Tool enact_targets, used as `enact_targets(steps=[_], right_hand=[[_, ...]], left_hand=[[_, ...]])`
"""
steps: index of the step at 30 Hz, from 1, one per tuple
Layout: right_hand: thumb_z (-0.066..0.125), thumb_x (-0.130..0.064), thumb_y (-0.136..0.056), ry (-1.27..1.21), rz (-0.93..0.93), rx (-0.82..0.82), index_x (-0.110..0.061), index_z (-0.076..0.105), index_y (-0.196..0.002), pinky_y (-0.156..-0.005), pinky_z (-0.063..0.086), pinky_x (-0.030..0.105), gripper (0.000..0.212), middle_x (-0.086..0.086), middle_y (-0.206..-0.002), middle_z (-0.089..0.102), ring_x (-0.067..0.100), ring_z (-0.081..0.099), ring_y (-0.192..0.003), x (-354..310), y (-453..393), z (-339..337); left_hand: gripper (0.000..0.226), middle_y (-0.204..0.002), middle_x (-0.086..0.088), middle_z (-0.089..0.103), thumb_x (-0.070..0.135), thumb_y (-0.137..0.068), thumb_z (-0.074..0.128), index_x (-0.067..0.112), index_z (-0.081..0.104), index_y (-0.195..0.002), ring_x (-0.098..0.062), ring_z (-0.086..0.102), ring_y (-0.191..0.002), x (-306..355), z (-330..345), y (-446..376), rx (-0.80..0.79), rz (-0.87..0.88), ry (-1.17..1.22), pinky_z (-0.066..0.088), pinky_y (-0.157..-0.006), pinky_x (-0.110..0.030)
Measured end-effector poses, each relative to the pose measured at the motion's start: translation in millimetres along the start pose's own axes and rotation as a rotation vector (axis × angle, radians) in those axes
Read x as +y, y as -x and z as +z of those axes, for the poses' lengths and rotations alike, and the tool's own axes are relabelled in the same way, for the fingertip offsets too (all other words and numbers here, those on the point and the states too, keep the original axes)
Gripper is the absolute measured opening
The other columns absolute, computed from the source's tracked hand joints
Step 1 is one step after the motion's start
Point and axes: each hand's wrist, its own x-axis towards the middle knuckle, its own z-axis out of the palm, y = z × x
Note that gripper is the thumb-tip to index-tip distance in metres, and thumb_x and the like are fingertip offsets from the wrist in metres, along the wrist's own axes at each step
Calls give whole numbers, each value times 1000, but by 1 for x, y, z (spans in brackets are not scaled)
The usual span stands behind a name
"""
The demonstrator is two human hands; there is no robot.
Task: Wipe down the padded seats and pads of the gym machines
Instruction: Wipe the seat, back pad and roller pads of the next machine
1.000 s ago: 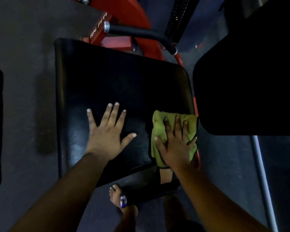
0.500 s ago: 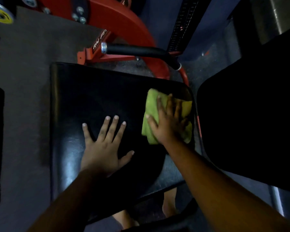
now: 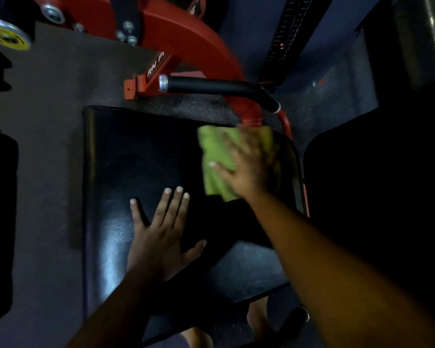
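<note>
Head view, looking down. Black padded seat: a broad rounded rectangle of smooth vinyl, glossy, with pale sheen and fine scuffs along its left and near parts; far right corner rounded, near edge partly hidden behind the forearms.

Left hand laid flat on the near middle of the seat, palm down, fingers spread and pointing far, thumb splayed to the right, pale nails showing.

Right hand pressed flat on a green cloth at the far right corner of the seat, fingers spread over it, thumb out to the left; hand and cloth smeared by motion blur, fingertips hard to make out. Cloth soft, bunched, fuzzy like microfibre, its right part covered by the hand.

Beyond the seat, a red painted steel frame, curved, with bolts and white lettering cut off and unreadable. Black rubber-gripped handle lying across, capped with a bright metal end at its left. Yellow-faced metal disc at the far left, cropped by the edge.

Second black pad on the right, almost lost in shadow, outline only. Speckled dark rubber floor. Bare feet at the near edge, mostly hidden beneath the seat and arms.
</note>
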Motion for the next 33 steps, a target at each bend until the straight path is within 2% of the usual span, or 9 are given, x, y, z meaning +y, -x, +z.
enact_targets(steps=[2, 4, 10, 16, 21, 24, 26, 30, 33], right_hand=[[47, -77, -90, -70, 387, 47, -33, 35, -158, -122, 14, 58, 82, 10, -170, 18, 39, 15, -154, 35, -7, -9], [36, -81, -88, -34, 516, 30, -38, 29, -159, -119, 11, 68, 83, 8, -171, 14, 37, 7, -156, 33, 2, -4], [23, -85, -90, 63, 108, -135, -46, 16, -159, -108, 24, 78, 79, -3, -173, -2, 32, -4, -158, 19, 148, 10], [28, -77, -91, 4, 371, -38, -43, 29, -156, -109, 9, 82, 74, -2, -172, 8, 35, 3, -157, 12, -12, -4], [28, -77, -92, 149, 225, -59, -37, 34, -155, -112, 18, 75, 75, -1, -172, 7, 34, 5, -158, 39, 105, 4], [21, -84, -89, 145, 253, -155, -41, 23, -158, -110, 24, 73, 81, -4, -172, -2, 35, 0, -158, 56, 173, 4], [20, -84, -88, 115, 304, -148, -46, 14, -159, -113, 24, 72, 81, -4, -172, -1, 38, 2, -156, 57, 138, 2], [22, -77, -90, 51, 370, -21, -43, 23, -159, -114, 22, 72, 77, 0, -172, 12, 38, 9, -156, 41, 33, -4], [22, -78, -90, 82, 314, -4, -37, 28, -159, -115, 20, 72, 80, 2, -172, 12, 37, 10, -156, 45, 37, -3]], left_hand=[[102, -172, -9, 9, 83, -89, 34, 16, 18, -164, -26, 11, -159, -1, 3, 0, 4, -5, 4, 3, -112, -83], [101, -173, -9, 9, 82, -89, 33, 16, 18, -164, -26, 12, -159, -1, 3, 0, -1, 0, 16, 2, -112, -82], [101, -173, -6, 7, 81, -87, 40, 14, 24, -162, -24, 11, -159, 0, -2, -2, -28, -23, 56, -1, -112, -82], [99, -173, -5, 7, 81, -89, 31, 17, 20, -163, -24, 10, -159, 0, 11, 0, 12, -20, 18, -2, -113, -81], [100, -173, -6, 7, 81, -89, 31, 16, 17, -163, -24, 7, -160, 1, 1, -1, -18, -11, 26, -3, -112, -81], [99, -173, -7, 7, 80, -90, 33, 15, 18, -163, -25, 7, -160, 2, -1, -1, -34, -24, 29, -3, -112, -82], [100, -173, -7, 6, 81, -89, 32, 16, 18, -163, -25, 7, -160, 2, 0, -2, -34, -20, 21, -3, -112, -81], [101, -173, -7, 7, 82, -88, 30, 15, 19, -163, -25, 8, -160, 1, 7, -2, 10, -8, -12, -4, -112, -82], [102, -173, -6, 6, 82, -88, 30, 16, 18, -163, -24, 7, -160, 1, 6, -2, 13, -12, -10, -4, -112, -82]])
